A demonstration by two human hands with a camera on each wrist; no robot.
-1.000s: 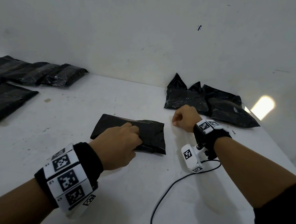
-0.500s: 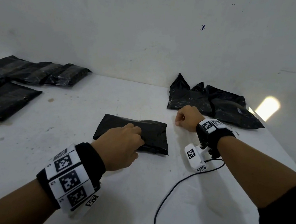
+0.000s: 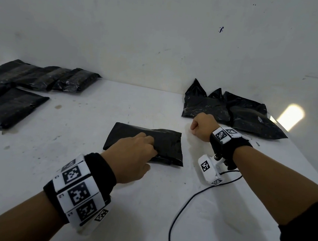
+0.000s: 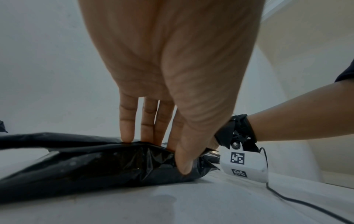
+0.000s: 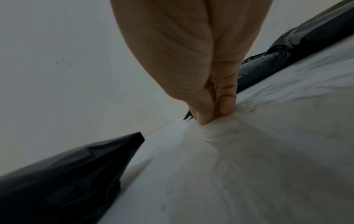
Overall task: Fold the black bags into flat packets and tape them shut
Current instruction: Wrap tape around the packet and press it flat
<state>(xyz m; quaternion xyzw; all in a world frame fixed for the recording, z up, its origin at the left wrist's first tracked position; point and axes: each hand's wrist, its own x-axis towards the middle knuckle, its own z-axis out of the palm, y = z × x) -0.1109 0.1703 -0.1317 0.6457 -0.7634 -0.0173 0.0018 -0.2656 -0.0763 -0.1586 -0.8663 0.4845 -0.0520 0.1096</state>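
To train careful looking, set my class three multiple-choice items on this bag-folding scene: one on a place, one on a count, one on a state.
1. Where does the left hand rest? A on the middle bag; B on the cable; C on the wall.
2. How many hands touch that bag? A none; B one; C two.
3. The right hand has its fingers: A spread flat; B round a bag; C curled, tips pinched at the table.
Answers: 1 A, the left fingers press the bag's top; 2 B, the right hand lies apart from it; 3 C, the right wrist view shows thumb against fingertip.
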